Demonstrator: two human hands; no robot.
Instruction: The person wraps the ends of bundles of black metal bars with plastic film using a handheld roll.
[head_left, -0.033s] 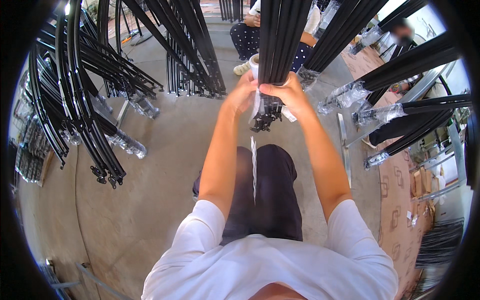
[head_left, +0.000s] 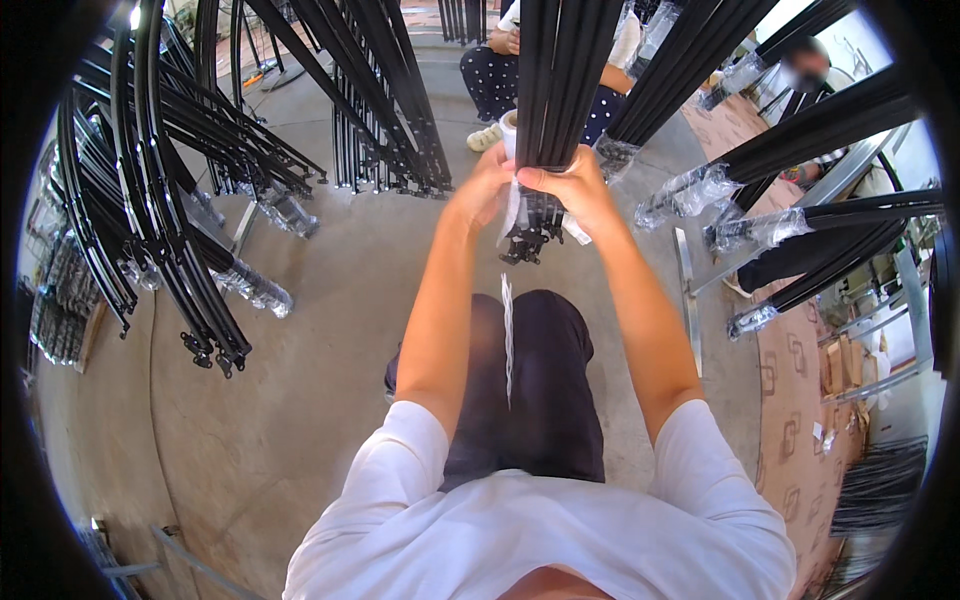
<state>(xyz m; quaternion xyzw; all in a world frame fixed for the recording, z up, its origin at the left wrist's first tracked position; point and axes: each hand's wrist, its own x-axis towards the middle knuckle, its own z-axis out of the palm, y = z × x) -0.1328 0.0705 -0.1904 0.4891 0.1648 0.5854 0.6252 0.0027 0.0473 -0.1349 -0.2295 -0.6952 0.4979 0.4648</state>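
Note:
A bundle of long black tubes (head_left: 565, 80) hangs in front of me, its dark fittings (head_left: 528, 243) at the lower end. My left hand (head_left: 485, 188) is closed at the bundle's left side, around a roll of clear plastic film (head_left: 510, 128) whose top shows above the fingers. My right hand (head_left: 578, 188) grips the bundle from the right, thumb across its front and fingers hidden behind. Film (head_left: 515, 210) covers part of the tube ends below my hands. A twisted white strip (head_left: 508, 340) shows below the bundle, in front of my dark trousers.
More black tube bundles (head_left: 170, 180) stand at the left, several with film-wrapped ends. Wrapped bundles (head_left: 690, 195) lean in from the right beside metal rails (head_left: 688, 290). Behind my bundle sits a person in dotted trousers (head_left: 488, 85); another person (head_left: 805, 70) is at the far right.

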